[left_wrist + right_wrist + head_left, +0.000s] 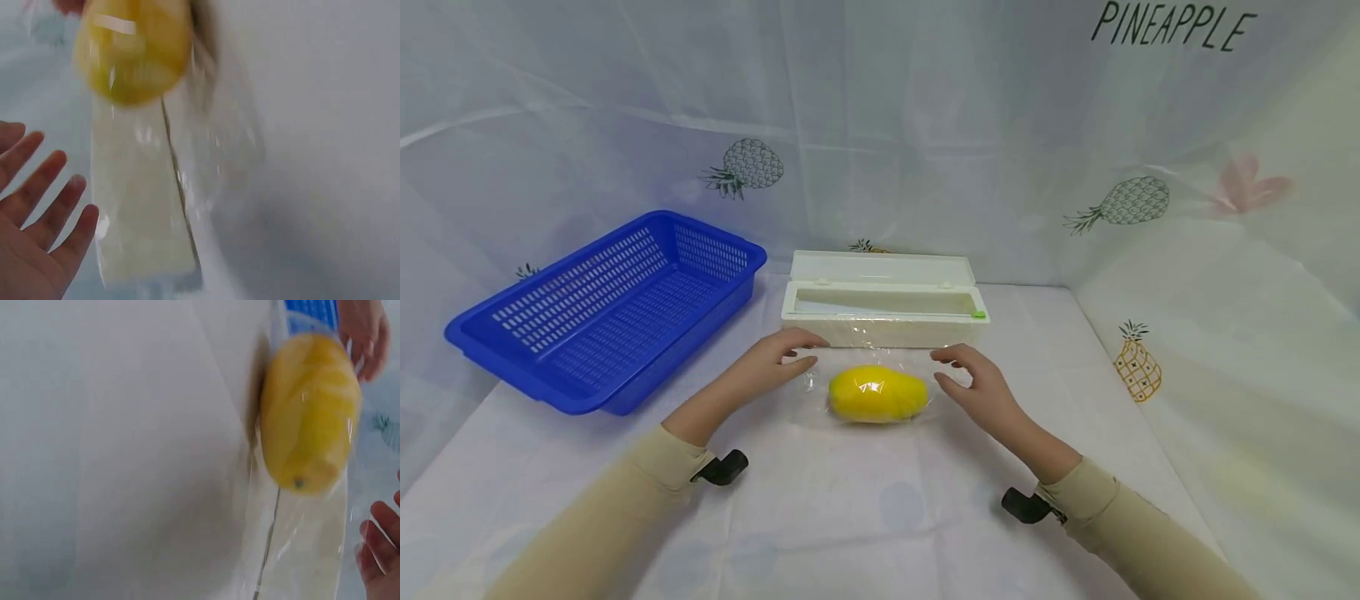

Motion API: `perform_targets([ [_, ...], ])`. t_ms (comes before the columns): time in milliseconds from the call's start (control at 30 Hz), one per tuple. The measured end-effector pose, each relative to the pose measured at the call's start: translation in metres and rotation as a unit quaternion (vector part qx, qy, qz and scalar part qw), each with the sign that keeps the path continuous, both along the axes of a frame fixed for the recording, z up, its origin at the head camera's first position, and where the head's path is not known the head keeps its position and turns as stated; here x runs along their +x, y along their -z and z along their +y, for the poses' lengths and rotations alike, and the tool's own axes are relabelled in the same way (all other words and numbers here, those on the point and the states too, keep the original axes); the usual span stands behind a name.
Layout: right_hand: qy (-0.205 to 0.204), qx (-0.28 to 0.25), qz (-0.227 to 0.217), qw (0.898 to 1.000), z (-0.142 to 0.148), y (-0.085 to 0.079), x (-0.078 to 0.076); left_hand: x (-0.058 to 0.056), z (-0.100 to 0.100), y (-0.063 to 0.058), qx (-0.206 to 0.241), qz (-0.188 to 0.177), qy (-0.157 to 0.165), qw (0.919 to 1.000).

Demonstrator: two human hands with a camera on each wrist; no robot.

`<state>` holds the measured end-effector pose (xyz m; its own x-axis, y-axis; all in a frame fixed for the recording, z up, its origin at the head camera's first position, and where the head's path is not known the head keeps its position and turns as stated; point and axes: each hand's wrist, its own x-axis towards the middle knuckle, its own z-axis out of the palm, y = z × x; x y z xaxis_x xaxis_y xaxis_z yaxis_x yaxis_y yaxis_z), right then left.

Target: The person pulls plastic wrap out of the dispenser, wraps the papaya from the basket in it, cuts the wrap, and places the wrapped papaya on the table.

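Note:
A yellow oblong fruit [877,394] lies on the table in front of a white cling film box [886,332] whose lid [882,267] stands up. Clear plastic film [805,408] spreads about the fruit and reaches the front of the box. Left of the fruit is my left hand [772,365], its fingers near the film's far left side. My right hand [983,390] hovers to the right, thumb and fingers apart. Spread, nearly straight fingers [72,194] of the left hand show in the left wrist view. Neither hand holds anything.
A blue plastic basket [677,350] with slotted walls stands at the left. Behind everything hangs a pale curtain [925,150] printed with pineapples. White cloth [850,517] covers the table. Both wrists carry small black cameras [722,468].

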<state>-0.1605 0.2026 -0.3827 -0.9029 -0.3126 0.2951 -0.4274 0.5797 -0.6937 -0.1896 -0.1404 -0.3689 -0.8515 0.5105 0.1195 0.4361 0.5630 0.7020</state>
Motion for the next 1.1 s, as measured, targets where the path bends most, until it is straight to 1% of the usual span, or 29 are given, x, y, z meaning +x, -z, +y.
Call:
perform_targets([
  [100,-0.040,0.011,-0.027,0.999,-0.015,0.001,0.005,0.011,0.021,-0.001,-0.034,0.018,0.014,0.9992],
  [200,-0.077,0.024,-0.047,0.996,-0.027,0.003,0.003,0.016,0.039,-0.001,-0.072,0.030,0.036,0.9963],
  [267,-0.102,0.032,-0.058,0.993,-0.032,0.004,0.000,0.016,0.048,0.001,-0.095,0.032,0.050,0.9938],
  [367,-0.133,0.042,-0.076,0.987,-0.039,0.006,-0.007,0.010,0.055,0.007,-0.118,0.031,0.061,0.9907],
  [433,-0.144,0.054,-0.090,0.984,-0.042,0.007,-0.011,0.006,0.058,0.013,-0.123,0.034,0.063,0.9898],
  [500,-0.151,0.064,-0.098,0.982,-0.045,0.009,-0.014,0.004,0.059,0.018,-0.116,0.032,0.059,0.9909],
  [700,-0.145,0.078,-0.121,0.979,-0.048,0.014,-0.023,0.003,0.063,0.028,-0.075,-0.002,0.044,0.9962],
  [833,-0.143,0.092,-0.142,0.975,-0.046,0.015,-0.027,0.000,0.065,0.031,-0.069,-0.014,0.040,0.9967],
  [900,-0.134,0.099,-0.147,0.975,-0.044,0.014,-0.028,-0.002,0.065,0.032,-0.073,-0.022,0.034,0.9965],
  [1000,-0.094,0.096,-0.134,0.982,-0.042,0.011,-0.024,-0.006,0.065,0.031,-0.082,-0.040,0.025,0.9955],
  [1100,-0.058,0.066,-0.094,0.992,-0.046,0.005,-0.013,-0.009,0.063,0.030,-0.080,-0.057,0.018,0.9950],
])
